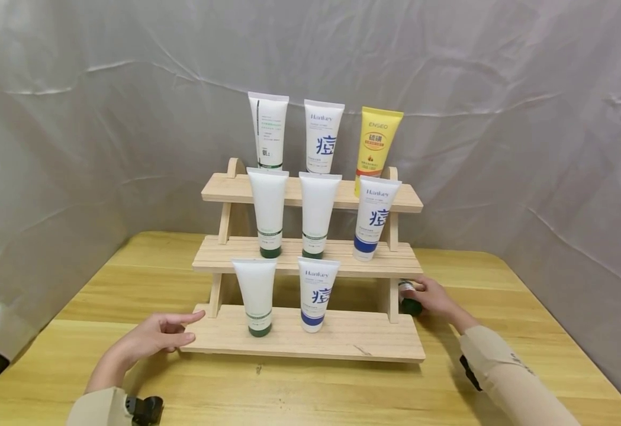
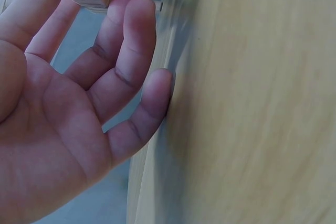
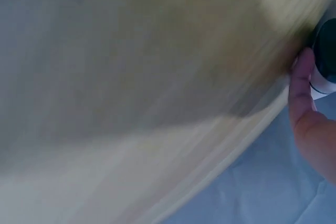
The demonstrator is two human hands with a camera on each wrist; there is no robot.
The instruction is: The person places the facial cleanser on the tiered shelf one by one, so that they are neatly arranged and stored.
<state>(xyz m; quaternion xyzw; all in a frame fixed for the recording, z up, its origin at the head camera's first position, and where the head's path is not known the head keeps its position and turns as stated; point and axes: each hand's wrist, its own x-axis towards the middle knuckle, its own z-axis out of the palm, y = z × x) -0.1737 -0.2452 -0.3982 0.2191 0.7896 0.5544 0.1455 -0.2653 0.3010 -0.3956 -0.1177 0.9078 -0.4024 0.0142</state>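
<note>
A three-tier wooden display stand (image 1: 363,340) holds several squeeze tubes standing on their caps. My left hand (image 1: 153,338) grips the left end of its bottom shelf; in the left wrist view the fingers (image 2: 139,40) curl beside the board's corner, the outer ones lower, near the table. At the stand's right side, my right hand (image 1: 431,296) holds a white tube with a dark green cap (image 1: 410,306), low behind the right support. Much of this tube is hidden by the stand and hand. The right wrist view catches its cap (image 3: 326,51) and a finger along it.
On the top shelf stand two white tubes and a yellow tube (image 1: 376,142). The middle shelf carries two green-capped tubes (image 1: 269,207) and a blue-banded one (image 1: 374,216). Two tubes, one green-capped (image 1: 256,290), one blue-banded (image 1: 318,290), occupy the bottom shelf. Grey cloth (image 1: 465,118) surrounds the wooden table (image 1: 267,390).
</note>
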